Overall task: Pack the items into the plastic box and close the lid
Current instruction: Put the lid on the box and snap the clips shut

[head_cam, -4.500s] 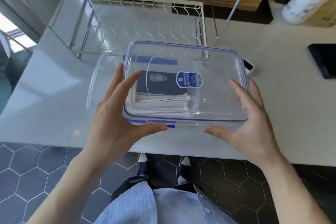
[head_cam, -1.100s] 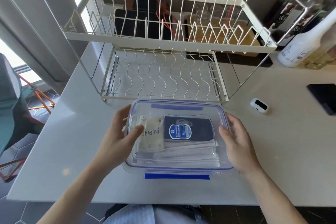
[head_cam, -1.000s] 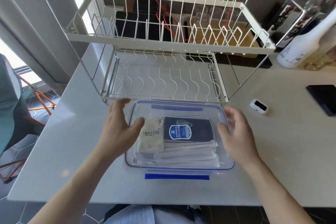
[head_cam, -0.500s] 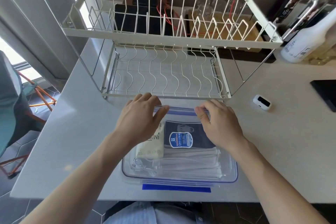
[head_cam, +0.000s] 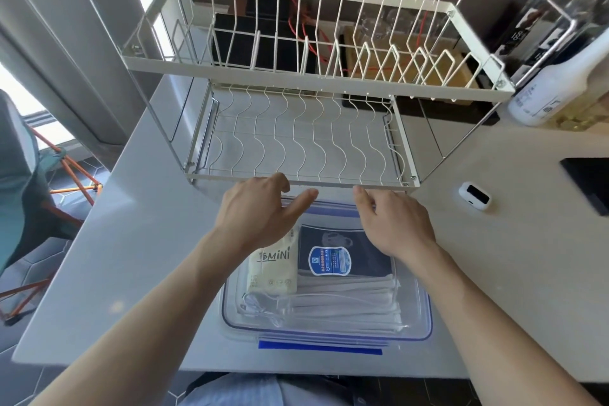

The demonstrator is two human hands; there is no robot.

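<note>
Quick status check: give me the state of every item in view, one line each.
Plastic box: on counter, packed, lid on.
Near latch: flipped out, not clipped.
Far latch: under the fingertips, state unclear.
Left hand: open, at far edge.
Right hand: open, at far edge.
Dish rack: empty.

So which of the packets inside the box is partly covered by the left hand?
The cream packet printed "MiNi", at the box's left; the left hand overlaps its top. The dark packet beside it lies toward the right hand.

plastic box far edge hidden under left hand, right hand
</note>
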